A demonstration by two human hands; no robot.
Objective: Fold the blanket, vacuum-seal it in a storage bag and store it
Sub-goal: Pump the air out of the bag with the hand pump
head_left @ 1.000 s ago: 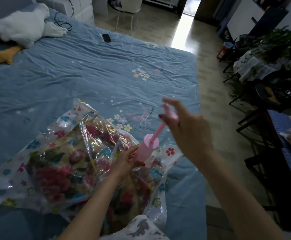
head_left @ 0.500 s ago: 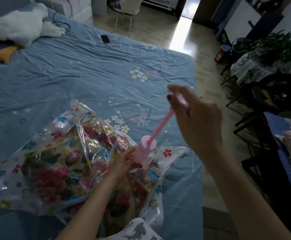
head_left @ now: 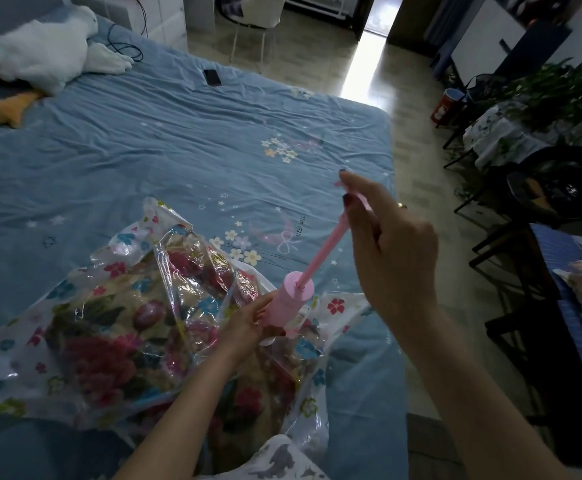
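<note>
Pump rod had risen further out of the pump since a second before.
Right hand pinched the rod's top; below it, left hand gripped the pump on the bag holding the blanket, likely still drawing air out.

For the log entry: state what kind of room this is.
Most likely a bedroom in a home. A bed with a blue sheet fills most of the view, a plush goose lies on it, and potted plants stand on a side table.
</note>
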